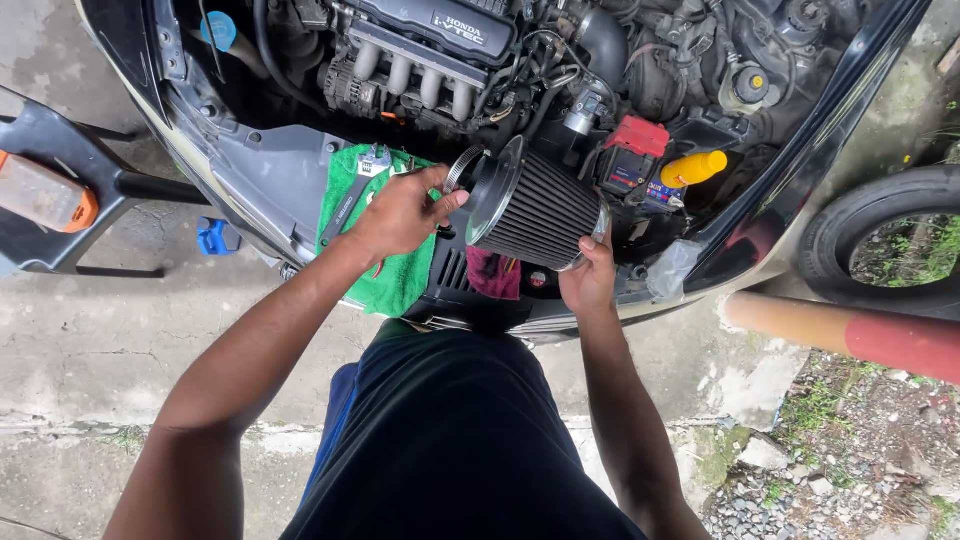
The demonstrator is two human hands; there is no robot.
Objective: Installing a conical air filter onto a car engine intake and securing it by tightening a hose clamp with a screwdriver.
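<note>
A cone-shaped air filter (535, 210) with dark pleated mesh and a chrome rim is held over the front of an open car engine bay. My right hand (590, 278) grips its wide end from below. My left hand (400, 212) pinches the metal hose clamp (458, 168) at the filter's narrow neck. Just left of my left hand an adjustable wrench (352, 192) lies on a green cloth (385, 275) draped over the car's front panel.
Behind the filter sit the engine (430, 60), a battery with a red terminal cover (632, 150) and a yellow cap (695, 167). A tyre (885, 235) and a red-and-tan pole (850, 330) stand to the right. A blue piece (215, 237) lies on the concrete at left.
</note>
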